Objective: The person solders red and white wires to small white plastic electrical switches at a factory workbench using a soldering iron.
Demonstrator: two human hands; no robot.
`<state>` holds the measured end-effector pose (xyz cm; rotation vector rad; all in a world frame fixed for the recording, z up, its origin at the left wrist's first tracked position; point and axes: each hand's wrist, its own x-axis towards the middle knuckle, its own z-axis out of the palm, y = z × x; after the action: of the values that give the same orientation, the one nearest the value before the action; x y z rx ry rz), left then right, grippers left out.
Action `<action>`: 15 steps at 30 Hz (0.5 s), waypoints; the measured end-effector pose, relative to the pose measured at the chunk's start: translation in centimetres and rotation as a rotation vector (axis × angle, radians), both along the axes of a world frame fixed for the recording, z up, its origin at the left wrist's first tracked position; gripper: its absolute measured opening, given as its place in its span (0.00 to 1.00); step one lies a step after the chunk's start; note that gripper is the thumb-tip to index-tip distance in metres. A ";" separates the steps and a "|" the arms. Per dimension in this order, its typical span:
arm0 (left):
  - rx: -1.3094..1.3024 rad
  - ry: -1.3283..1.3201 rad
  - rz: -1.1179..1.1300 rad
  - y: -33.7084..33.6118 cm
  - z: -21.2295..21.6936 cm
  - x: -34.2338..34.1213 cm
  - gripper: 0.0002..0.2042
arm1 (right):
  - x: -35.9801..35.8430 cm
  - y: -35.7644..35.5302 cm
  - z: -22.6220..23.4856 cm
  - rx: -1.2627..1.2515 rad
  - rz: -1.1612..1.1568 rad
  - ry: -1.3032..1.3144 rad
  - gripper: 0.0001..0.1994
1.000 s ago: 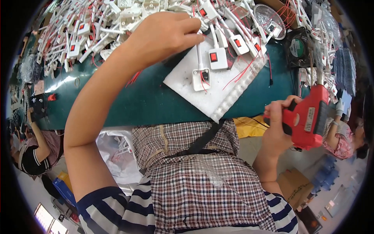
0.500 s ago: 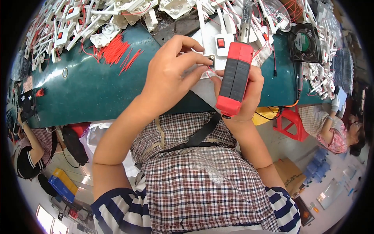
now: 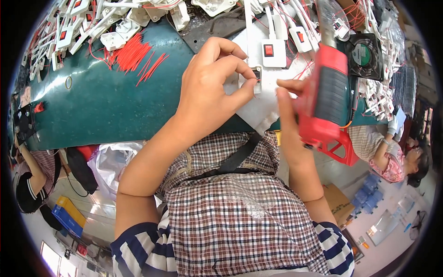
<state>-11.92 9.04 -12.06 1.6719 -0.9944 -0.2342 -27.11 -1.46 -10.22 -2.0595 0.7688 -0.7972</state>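
Note:
My left hand [image 3: 212, 87] pinches a small white switch part [image 3: 255, 78] between thumb and fingers, over a white sheet [image 3: 258, 111] on the green workbench [image 3: 101, 111]. My right hand [image 3: 288, 106] grips a red power screwdriver [image 3: 325, 97], its tip pointing up and away toward the bench. The right forefinger reaches out toward the small part. A white switch with a red rocker [image 3: 273, 51] lies just behind the hands.
Heaps of white switch parts with red wires [image 3: 92, 23] cover the back of the bench. A bundle of cut red wires [image 3: 131, 55] lies at left. A black fan [image 3: 362, 53] sits at right. Other people sit at left [image 3: 32, 180] and right [image 3: 392, 157].
My left hand came back from the parts heap with a small white part. My right hand raised the red screwdriver from beside the bench up to the part.

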 end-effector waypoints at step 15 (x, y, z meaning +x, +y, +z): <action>0.140 -0.153 -0.056 -0.5 1.6 0.3 0.07 | -9.1 0.6 9.2 0.470 -0.092 0.155 0.15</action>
<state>-11.57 8.55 -10.49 1.8115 -1.1622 -0.2196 -36.24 -0.89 -1.02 -1.6823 1.0336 -0.4523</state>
